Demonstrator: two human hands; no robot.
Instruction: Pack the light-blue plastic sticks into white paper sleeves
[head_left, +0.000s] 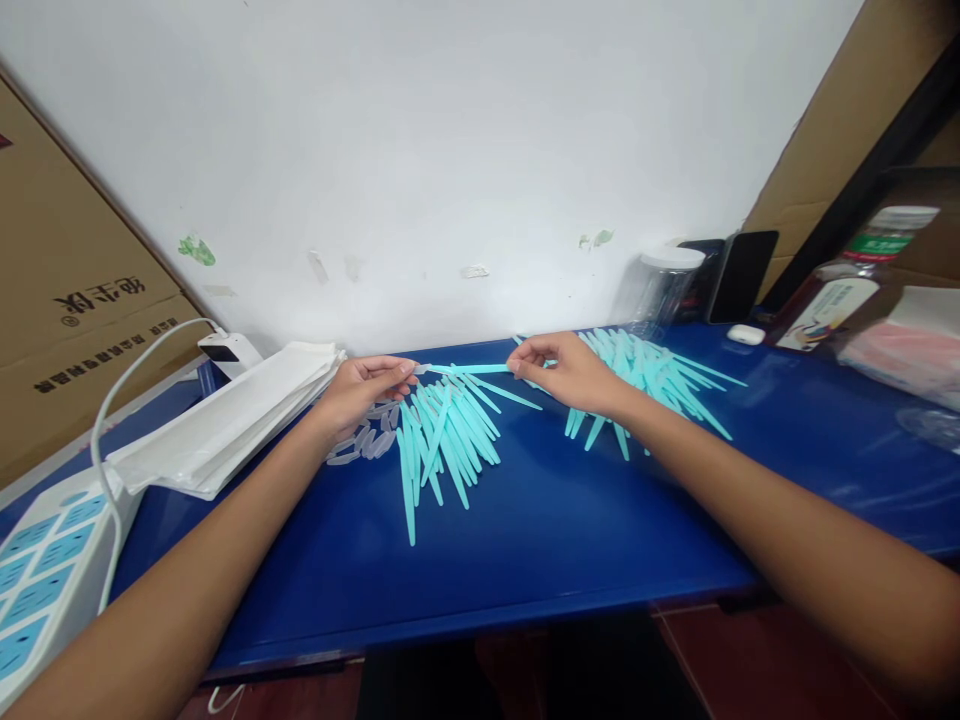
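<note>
My left hand pinches a small translucent plastic piece, my right hand a slim turquoise plastic stick, seemingly for alignment.

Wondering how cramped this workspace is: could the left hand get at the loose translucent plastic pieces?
Probably yes: the left hand is close by the translucent plastic pieces, which look mostly uncovered, though it seems busy at one end of a turquoise stick.
</note>
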